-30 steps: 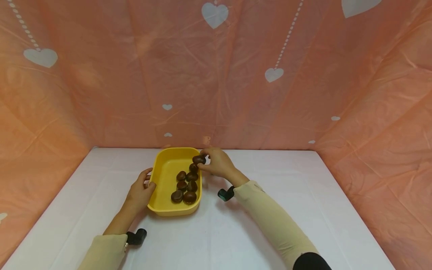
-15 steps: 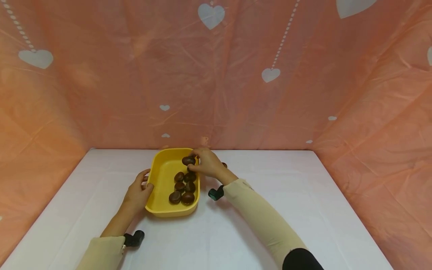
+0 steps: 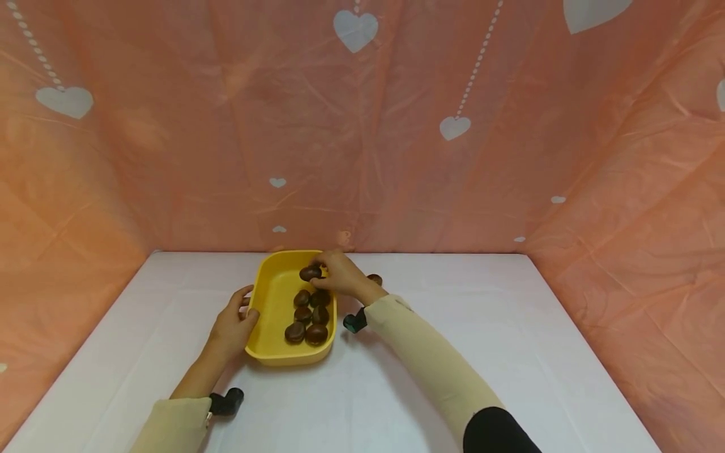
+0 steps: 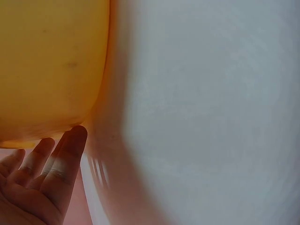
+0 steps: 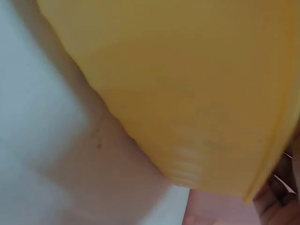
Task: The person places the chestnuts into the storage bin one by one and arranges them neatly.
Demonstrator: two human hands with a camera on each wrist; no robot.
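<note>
A yellow tray stands on the table with several brown, glossy chestnuts lying along its right side. In the head view my left hand is at the tray's left side, thumb at the rim. Its fingertips touch the outer wall in the left wrist view, the fingers fairly straight. Over the far part of the tray, my right hand pinches a chestnut between thumb and fingers. Only some of its fingers show in the right wrist view, beyond the tray's rim.
Another chestnut lies on the white table, right of the tray and partly hidden by the right wrist. An orange-pink curtain with pale hearts closes off the back and sides.
My right hand has moved left, carrying its chestnut from the tray's right rim to further over the tray. A chestnut on the table has come into view behind it. The left hand stays put.
</note>
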